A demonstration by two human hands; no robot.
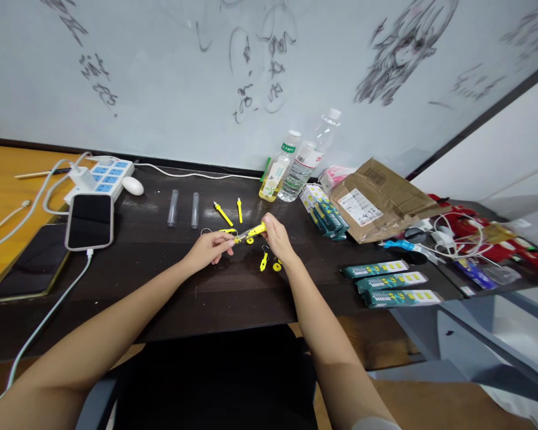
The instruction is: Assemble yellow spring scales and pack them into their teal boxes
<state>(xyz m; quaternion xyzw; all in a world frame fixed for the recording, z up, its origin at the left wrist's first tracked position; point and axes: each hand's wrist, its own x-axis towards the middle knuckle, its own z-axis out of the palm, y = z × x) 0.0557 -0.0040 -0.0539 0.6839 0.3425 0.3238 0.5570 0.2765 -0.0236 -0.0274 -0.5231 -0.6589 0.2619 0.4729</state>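
Both hands hold a slim clear tube with yellow parts (250, 233) above the dark table. My left hand (213, 246) pinches its left end. The fingers of my right hand (275, 235) close round the yellow right end. Just below lie a yellow piece with a wire hook (263, 261) and a small yellow ring (277, 267). Further yellow bits are partly hidden behind the hands. Beyond them lie a yellow rod with a pale tip (223, 213) and a shorter yellow rod (239, 210). Two empty clear tubes, a left one (173, 208) and a right one (195, 210), lie farther left.
At left are a power strip (112, 179), a charging phone (90, 221) and a second dark phone (31, 263). A tea bottle (280, 167) and water bottle (307, 158) stand against the whiteboard. Several slim green boxes (401, 297) and a torn cardboard parcel (381, 197) lie right.
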